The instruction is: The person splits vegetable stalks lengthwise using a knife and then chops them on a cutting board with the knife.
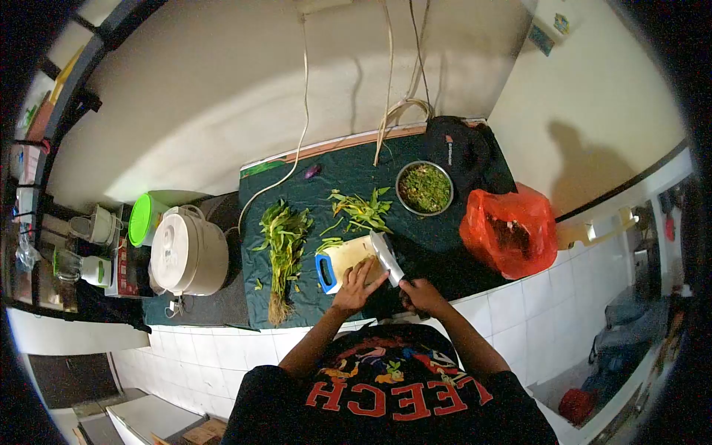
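Observation:
A broad-bladed cleaver is in my right hand, its fingers wrapped round the handle. The blade points away from me, along the right edge of a pale cutting board with a blue handle end. On the board lies my left hand, flat with fingers spread, the fingertips close to the blade. Some cut green stems rest at the board's far left corner. Just beyond is a loose pile of leafy greens. Left of the board lies a long bunch of rooted greens.
A metal bowl of chopped greens stands at the back right, beside a black bag. An open red plastic bag sits at the right edge. A small purple vegetable lies at the back. Leftward stands a white rice cooker.

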The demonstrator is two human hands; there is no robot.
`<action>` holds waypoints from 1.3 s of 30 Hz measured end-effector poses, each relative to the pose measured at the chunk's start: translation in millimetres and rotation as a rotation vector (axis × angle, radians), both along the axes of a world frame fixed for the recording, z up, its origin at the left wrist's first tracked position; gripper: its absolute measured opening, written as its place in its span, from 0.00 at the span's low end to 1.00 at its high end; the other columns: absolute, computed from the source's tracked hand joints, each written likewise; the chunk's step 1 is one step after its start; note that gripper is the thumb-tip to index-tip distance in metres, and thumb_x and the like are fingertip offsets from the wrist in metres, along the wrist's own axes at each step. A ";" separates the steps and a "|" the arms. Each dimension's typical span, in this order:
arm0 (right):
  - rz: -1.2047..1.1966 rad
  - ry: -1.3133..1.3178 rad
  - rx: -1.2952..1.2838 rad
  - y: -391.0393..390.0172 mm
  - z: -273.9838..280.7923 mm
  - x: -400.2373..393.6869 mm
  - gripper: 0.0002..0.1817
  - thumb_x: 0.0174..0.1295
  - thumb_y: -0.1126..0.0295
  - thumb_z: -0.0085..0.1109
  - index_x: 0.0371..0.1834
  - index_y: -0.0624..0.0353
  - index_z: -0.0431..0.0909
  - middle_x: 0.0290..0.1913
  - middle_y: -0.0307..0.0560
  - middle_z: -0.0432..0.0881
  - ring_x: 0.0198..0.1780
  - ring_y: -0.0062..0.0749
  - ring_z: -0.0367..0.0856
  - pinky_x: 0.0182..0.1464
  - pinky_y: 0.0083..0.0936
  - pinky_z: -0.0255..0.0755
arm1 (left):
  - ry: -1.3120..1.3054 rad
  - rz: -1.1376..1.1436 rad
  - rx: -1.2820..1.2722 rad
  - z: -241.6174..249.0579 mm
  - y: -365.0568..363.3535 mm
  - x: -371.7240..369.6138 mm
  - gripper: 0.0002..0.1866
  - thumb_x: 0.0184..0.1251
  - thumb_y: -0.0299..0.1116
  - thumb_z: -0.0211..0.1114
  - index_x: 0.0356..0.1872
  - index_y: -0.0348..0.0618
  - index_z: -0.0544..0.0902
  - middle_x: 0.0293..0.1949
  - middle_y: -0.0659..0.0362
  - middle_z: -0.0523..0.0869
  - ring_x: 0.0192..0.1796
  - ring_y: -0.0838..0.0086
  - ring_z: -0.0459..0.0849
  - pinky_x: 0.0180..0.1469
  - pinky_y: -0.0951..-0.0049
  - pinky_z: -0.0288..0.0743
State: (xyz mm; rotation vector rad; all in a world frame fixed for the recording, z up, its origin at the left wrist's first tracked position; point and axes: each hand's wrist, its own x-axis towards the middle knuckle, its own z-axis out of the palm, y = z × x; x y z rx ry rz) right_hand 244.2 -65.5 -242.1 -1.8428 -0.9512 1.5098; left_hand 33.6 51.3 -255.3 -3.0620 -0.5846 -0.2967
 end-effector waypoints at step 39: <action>0.174 -0.568 0.006 -62.9 44.0 14.1 0.27 0.68 0.49 0.46 0.35 0.70 0.76 0.35 0.71 0.80 0.41 0.65 0.79 0.46 0.51 0.72 | -0.074 0.690 -0.551 19.8 80.4 -27.7 0.12 0.63 0.29 0.54 0.44 0.43 0.83 0.44 0.49 0.83 0.50 0.53 0.79 0.52 0.56 0.74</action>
